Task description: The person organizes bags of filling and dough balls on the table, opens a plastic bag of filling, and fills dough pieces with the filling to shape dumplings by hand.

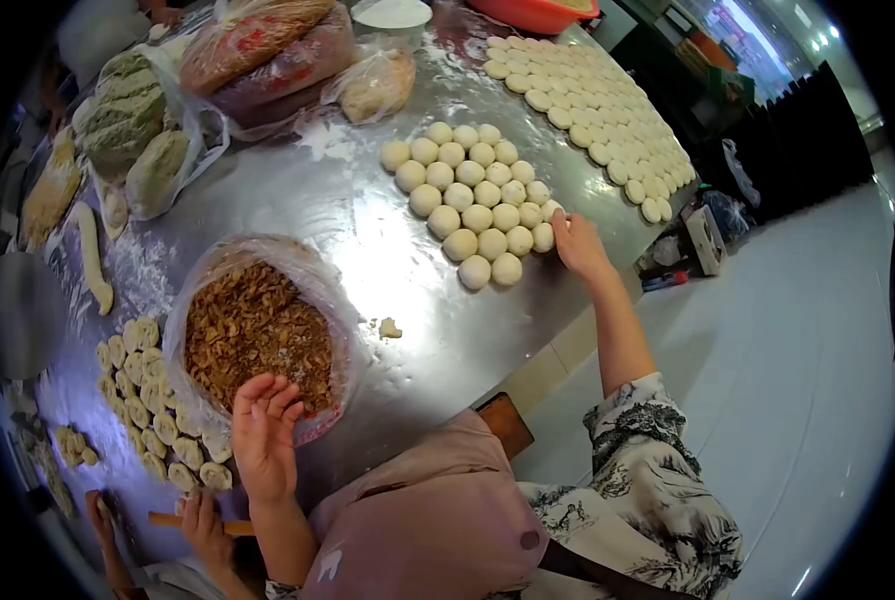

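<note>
My right hand [579,246] reaches to the right edge of a cluster of round white dough balls [475,218]. Its fingers close on one dough ball [551,210] at that edge; part of the grip is hidden. Nearer to me, my left hand [265,432] hovers at the front rim of a clear plastic bag [345,345], fingers loosely curled and apart, with nothing in them. Inside the bag lies a brown, flaky, crumbly filling [252,325]. A small dough scrap [390,328] sits on the metal table [367,235] beside the bag.
Flattened dough rounds [587,110] fill the far right. Coiled dough pieces [152,400] lie left of the bag. Bagged greenish dough [122,110], large brown bags [267,55] and a red basin [532,12] stand at the back. Another person's hand [205,530] holds a wooden rolling pin [237,527].
</note>
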Available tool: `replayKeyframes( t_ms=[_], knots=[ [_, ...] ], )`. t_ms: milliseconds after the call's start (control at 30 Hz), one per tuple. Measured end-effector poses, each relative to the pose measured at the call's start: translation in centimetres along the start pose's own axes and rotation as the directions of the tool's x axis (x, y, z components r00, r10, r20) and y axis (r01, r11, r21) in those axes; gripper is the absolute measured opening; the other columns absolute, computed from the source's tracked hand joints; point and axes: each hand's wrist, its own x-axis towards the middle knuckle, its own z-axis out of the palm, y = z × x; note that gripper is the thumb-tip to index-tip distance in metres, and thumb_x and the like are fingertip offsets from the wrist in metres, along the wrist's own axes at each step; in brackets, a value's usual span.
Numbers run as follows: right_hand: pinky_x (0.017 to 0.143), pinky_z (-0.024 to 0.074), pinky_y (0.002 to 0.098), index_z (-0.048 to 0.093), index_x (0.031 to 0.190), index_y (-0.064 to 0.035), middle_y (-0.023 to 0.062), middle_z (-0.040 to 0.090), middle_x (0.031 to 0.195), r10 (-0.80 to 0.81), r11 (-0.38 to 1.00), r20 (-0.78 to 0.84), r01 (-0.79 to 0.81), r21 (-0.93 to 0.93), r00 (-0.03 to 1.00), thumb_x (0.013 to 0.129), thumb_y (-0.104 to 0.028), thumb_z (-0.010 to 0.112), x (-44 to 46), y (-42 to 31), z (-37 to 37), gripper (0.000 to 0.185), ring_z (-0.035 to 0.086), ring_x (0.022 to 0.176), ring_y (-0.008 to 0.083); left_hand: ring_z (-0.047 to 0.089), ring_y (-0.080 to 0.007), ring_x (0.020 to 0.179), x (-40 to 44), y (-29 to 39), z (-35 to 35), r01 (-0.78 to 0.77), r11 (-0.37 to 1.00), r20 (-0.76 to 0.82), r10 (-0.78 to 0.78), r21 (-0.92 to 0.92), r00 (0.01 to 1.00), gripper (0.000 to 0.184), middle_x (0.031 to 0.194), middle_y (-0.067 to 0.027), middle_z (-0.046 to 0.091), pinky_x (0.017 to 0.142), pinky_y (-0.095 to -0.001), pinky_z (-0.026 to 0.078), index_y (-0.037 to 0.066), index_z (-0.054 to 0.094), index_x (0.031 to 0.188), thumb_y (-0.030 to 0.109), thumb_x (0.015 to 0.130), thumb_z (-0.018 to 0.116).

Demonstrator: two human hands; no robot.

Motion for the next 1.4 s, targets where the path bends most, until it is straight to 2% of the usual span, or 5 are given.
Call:
replayKeyframes(
  t_ms=[400,467,633,1133,1400],
  knots=[
    [0.116,0.0228,0.0422,0.040,0.139,0.0039,0.0242,0.035,0.147,-0.915,0.298,0.010,0.693,-0.656,0.403,0.101,-0.018,0.037,13.3,19.7,3.7,0.044,0.031,0.137,0.0397,0.055,-0.0174,0.112,-0.7,0.2,-0.1,0.133,0.982,-0.092,-0.121,0.133,0.988,0.034,0.119,-0.0089,0.056,0.097,-0.0321,0.043,0.002,0.048,0.127,0.018,0.098,0.052],
    [0.110,0.0311,0.0425,0.037,0.140,0.0046,0.0240,0.035,0.147,-0.275,0.885,-0.183,0.323,0.336,0.944,0.102,-0.032,0.041,8.4,14.6,3.3,0.053,0.039,0.132,0.0381,0.053,-0.0144,0.112,-1.0,0.4,0.3,0.184,0.977,-0.084,-0.176,0.106,0.981,0.032,0.120,-0.0065,0.056,0.097,-0.0302,0.042,0.003,0.048,0.127,0.017,0.098,0.053],
    [0.090,0.0459,0.0306,0.047,0.133,0.0006,0.0162,0.057,0.121,0.166,0.764,-0.428,0.158,0.625,0.888,0.101,-0.040,0.044,-3.3,6.2,2.7,0.052,0.059,0.103,0.0254,0.050,-0.0116,0.113,-1.8,-1.5,1.2,0.182,0.958,-0.010,-0.184,0.219,0.983,0.032,0.121,-0.0042,0.054,0.095,-0.0291,0.043,0.005,0.048,0.127,0.017,0.099,0.054],
    [0.068,0.0519,0.0297,0.060,0.107,-0.0019,0.0129,0.059,0.104,-0.764,0.605,-0.104,0.763,0.228,0.637,0.085,-0.008,0.068,-21.9,-7.6,7.2,0.025,0.061,0.083,0.0234,0.057,-0.0248,0.097,-6.2,-1.9,-2.2,-0.148,0.229,-0.046,0.671,0.962,0.740,0.036,0.114,-0.0144,0.057,0.081,-0.0328,0.049,0.001,0.055,0.118,-0.003,0.082,0.064],
    [0.081,0.0505,0.0428,0.057,0.119,-0.0059,0.0180,0.054,0.116,-0.789,0.612,0.010,0.786,0.090,0.614,0.082,-0.019,0.070,-20.6,-13.5,10.5,0.041,0.058,0.097,0.0385,0.056,-0.0168,0.093,-5.9,-3.5,-3.7,0.112,0.706,-0.518,0.392,0.699,0.760,0.065,0.125,-0.0165,0.045,0.075,-0.0270,0.049,-0.003,0.030,0.139,0.000,0.084,0.065]
  ],
)
